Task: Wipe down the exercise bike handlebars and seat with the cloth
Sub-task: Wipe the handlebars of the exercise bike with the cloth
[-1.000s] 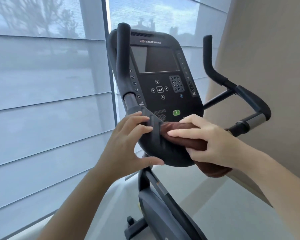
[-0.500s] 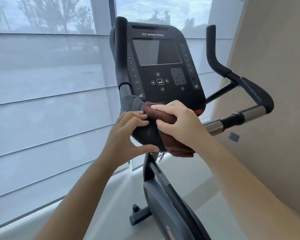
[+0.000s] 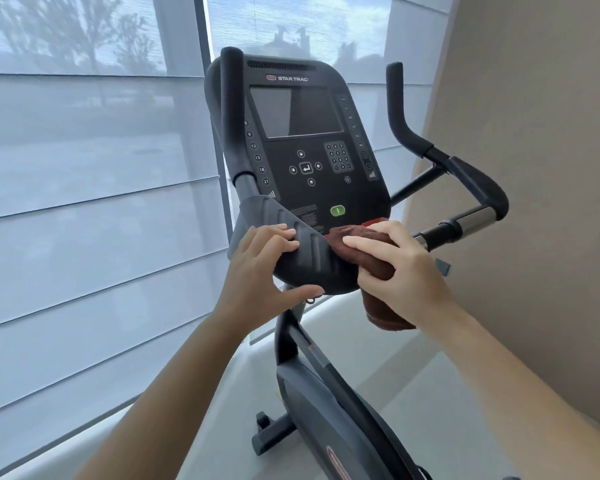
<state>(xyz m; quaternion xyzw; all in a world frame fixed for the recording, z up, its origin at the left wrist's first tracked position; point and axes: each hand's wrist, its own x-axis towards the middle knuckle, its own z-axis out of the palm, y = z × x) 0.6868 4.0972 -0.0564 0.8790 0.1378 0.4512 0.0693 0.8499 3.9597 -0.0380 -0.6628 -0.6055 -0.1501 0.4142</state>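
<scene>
Step in hand: wiping the handlebars, centre section. Your right hand point(image 3: 400, 271) has its fingers curled round the bunched brown cloth point(image 3: 355, 233) and presses it against the near end of the ribbed handlebar pad point(image 3: 309, 259). A tail of cloth hangs below your palm. Your left hand point(image 3: 260, 268) grips the far end of the same pad, fingers hooked over the top and thumb stretched along the underside, apparently to steady it.

Judgement: the task looks to be in its early part. The upright grip point(image 3: 231, 116) above your left hand and the curved grip point(image 3: 478, 185) beyond your right hand carry no cloth, and the seat is out of view.

Next move: draw the cloth along the pad toward your left hand, lifting those fingers clear, and avoid the console point(image 3: 302, 133) buttons just above.

Containers: none in view.
</scene>
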